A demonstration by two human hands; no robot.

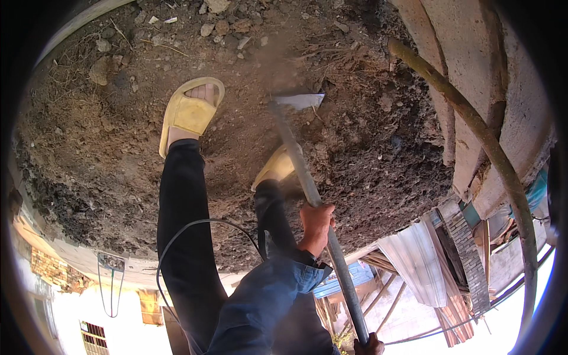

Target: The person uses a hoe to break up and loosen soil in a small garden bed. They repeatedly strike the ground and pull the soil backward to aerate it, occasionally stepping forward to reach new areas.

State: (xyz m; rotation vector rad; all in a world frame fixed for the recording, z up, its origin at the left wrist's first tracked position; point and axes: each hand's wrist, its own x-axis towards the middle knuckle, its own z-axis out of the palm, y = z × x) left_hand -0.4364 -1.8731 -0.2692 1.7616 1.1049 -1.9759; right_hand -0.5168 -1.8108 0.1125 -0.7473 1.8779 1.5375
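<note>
A long-handled hoe slants across the view, its pale metal blade [301,101] against the loose brown soil [239,146]. My left hand [316,226], in a blue denim sleeve, is closed around the middle of the hoe's handle [341,262]. Lower down, at the bottom edge of the picture, my right hand [369,346] grips the same handle nearer its end; part of this hand is cut off. The blade's left end and the handle beside it are blurred. My feet stand on the soil in yellow open-toed slippers [190,111], the right one [277,166] partly behind the handle.
Concrete slabs [470,66] line the right side, with a bent wooden pole [483,128] in front. Stones [207,29] and roots lie in the soil ahead. A dark cable [208,220] loops by my legs. Corrugated sheeting [415,262] and a brick pillar [468,253] stand at lower right.
</note>
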